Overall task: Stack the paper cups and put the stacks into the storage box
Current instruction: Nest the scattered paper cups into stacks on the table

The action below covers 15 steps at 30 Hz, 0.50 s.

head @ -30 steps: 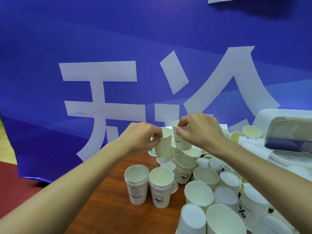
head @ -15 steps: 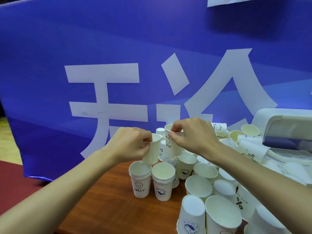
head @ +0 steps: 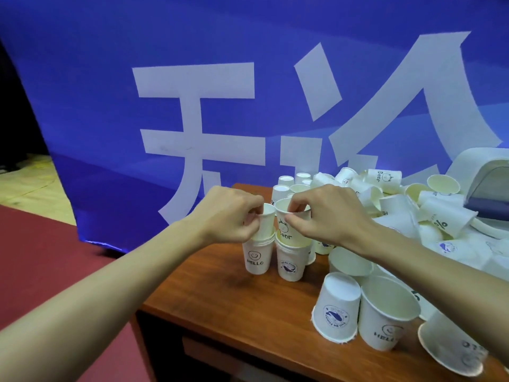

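Fingertips (head: 252, 220) of my left hand (head: 231, 216) pinch a plain cup (head: 266, 220), half-seated in the HELLO stack (head: 257, 256) near the desk's (head: 220, 299) left edge. My right hand (head: 330, 213) pinches the Bear cup (head: 287, 230) into the whale-print stack (head: 292, 263). Two short stacks are begun, a heap of loose cups (head: 399, 210) waits on the right, and boxing is not yet started, I judge.

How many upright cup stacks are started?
2. The HELLO stack stands under the left hand, which pinches a cup in its top; the whale-print stack stands beside it, under the Bear cup that the right hand pinches. The heap may hide more.
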Each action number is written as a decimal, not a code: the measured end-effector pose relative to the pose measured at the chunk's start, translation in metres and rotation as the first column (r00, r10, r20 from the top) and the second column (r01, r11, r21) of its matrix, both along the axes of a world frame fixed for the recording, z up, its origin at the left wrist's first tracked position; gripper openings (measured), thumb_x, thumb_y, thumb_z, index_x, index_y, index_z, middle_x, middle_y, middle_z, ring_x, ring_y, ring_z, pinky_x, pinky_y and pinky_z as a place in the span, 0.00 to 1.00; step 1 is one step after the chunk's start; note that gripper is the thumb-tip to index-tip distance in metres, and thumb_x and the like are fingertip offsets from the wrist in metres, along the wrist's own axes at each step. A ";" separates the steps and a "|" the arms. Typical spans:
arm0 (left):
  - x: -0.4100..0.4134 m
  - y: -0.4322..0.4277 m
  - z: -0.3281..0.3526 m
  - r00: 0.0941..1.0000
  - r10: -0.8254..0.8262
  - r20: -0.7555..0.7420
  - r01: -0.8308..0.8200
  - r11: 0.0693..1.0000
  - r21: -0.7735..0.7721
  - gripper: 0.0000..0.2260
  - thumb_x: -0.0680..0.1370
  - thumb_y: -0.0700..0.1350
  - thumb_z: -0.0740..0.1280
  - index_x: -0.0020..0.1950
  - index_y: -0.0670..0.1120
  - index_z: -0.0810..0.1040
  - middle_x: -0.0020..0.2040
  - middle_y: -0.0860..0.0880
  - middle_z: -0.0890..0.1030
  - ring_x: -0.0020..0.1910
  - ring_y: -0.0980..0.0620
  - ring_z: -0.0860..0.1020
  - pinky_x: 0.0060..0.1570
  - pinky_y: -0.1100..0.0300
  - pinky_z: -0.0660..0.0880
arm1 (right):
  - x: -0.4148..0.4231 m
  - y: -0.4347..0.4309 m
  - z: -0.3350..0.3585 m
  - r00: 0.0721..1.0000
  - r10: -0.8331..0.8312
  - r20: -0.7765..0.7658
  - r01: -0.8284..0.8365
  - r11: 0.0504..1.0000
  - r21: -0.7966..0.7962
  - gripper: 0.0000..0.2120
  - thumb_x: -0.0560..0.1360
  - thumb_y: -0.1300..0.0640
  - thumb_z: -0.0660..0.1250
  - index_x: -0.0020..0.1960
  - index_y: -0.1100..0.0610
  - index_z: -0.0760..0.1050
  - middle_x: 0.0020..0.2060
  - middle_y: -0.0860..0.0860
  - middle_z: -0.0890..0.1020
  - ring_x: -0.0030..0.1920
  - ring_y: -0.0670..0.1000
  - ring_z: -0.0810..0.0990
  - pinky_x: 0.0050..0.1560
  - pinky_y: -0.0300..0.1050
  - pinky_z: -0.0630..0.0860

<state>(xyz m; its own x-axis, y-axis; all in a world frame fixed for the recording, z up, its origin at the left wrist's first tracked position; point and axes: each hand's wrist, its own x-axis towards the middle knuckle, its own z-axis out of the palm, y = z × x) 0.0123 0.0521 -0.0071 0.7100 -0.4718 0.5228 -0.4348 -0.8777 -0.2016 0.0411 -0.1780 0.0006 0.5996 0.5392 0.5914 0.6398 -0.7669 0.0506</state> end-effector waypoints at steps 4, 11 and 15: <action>0.007 -0.002 -0.011 0.997 0.005 -0.074 -0.004 1.000 0.024 0.09 0.72 0.54 0.62 0.41 0.51 0.77 0.35 0.53 0.80 0.34 0.53 0.77 0.31 0.54 0.74 | 0.003 -0.001 -0.009 0.988 -0.020 -0.153 0.008 0.997 -0.077 0.15 0.72 0.36 0.61 0.41 0.43 0.80 0.38 0.42 0.84 0.43 0.48 0.80 0.42 0.46 0.77; 0.018 -0.004 -0.029 0.922 -0.068 -0.380 0.023 0.993 -0.120 0.08 0.78 0.55 0.65 0.43 0.54 0.80 0.30 0.62 0.72 0.34 0.67 0.73 0.31 0.70 0.59 | 0.006 0.005 -0.019 0.946 -0.014 -0.324 -0.057 0.976 -0.209 0.12 0.75 0.42 0.62 0.46 0.44 0.83 0.41 0.44 0.84 0.43 0.49 0.80 0.37 0.43 0.73; 0.022 -0.003 -0.028 0.888 -0.105 -0.447 0.031 0.985 -0.170 0.08 0.78 0.53 0.66 0.43 0.54 0.81 0.31 0.67 0.74 0.40 0.73 0.72 0.32 0.72 0.65 | 0.007 0.008 -0.017 0.924 -0.007 -0.383 -0.087 0.970 -0.229 0.10 0.76 0.45 0.63 0.47 0.45 0.83 0.40 0.44 0.83 0.43 0.50 0.79 0.33 0.41 0.68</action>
